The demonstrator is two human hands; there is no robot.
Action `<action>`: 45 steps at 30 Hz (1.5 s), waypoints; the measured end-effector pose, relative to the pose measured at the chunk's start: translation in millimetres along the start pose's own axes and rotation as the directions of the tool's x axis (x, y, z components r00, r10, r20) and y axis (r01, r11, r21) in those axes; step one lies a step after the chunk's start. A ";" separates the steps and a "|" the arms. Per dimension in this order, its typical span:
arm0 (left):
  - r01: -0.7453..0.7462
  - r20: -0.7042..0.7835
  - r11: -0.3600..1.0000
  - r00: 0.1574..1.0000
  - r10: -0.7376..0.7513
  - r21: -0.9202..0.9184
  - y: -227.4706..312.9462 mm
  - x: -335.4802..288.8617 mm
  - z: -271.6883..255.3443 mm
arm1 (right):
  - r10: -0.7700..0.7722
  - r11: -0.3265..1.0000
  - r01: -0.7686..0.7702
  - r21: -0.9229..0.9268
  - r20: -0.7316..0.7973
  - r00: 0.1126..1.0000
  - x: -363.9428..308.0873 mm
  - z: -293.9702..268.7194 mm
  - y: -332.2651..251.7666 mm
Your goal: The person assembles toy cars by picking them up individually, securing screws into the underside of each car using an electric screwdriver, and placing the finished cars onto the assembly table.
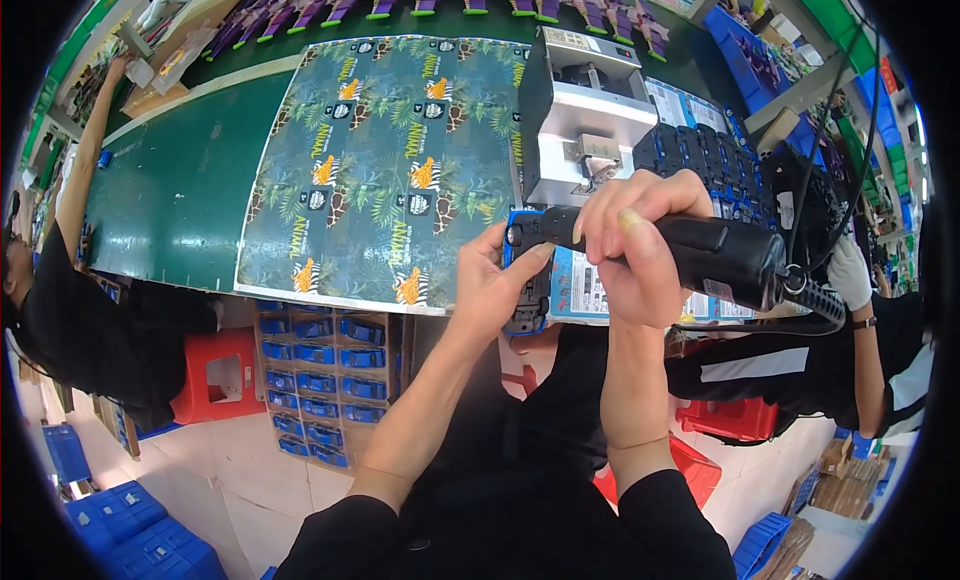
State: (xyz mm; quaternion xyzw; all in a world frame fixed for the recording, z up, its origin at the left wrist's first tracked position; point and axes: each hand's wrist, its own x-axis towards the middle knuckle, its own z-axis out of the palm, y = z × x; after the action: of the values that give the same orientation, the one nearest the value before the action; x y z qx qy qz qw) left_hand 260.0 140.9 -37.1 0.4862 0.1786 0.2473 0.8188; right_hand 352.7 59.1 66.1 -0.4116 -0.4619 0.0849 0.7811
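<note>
The left hand (490, 290) is closed around a blue and black toy car (532, 308), with the thumb lying on its black side and the other fingers mostly hidden. The car is therefore directly in this hand, by the near edge of the green worktop (175, 220), and it is to the left of the right hand (640, 235). The right hand is wrapped firmly around a black electric screwdriver (735, 255), which lies almost level and points its narrow end to the left, at the upper part of the car (whether the tip really touches it, I cannot tell). It seems to me that the left hand grips the car so that it does not turn or slip under the tool. The thick handle fills the right palm, which probably gives good control. Just beyond the hands stands a silver metal machine (585, 115), perhaps placed so near in order to be within easy reach. Behind the handle, black and blue toy parts (705, 165) lie in rows, which seems convenient for the right hand
</note>
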 end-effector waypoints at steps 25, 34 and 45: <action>0.051 -0.055 0.915 0.995 -0.079 -0.399 3.7 7.9 -20.9 | -0.108 0.989 0.076 -0.124 -0.278 0.955 51.8 -43.6 1.5; 0.043 -0.088 0.919 0.993 -0.084 -0.393 -0.1 11.8 -24.3 | 0.036 0.937 -0.091 -0.338 -0.165 0.986 71.0 -27.0 2.6; 0.051 -0.070 0.906 0.994 -0.089 -0.420 3.3 15.9 -23.1 | 0.215 0.955 -0.220 0.198 0.044 0.976 -4.0 0.4 -19.7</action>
State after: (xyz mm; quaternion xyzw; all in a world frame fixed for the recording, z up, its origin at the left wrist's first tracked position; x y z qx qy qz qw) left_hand 259.8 167.7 -45.7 0.2819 0.1744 0.2713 0.9036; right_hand 345.2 44.6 77.8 -0.3778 -0.4112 0.2211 0.7996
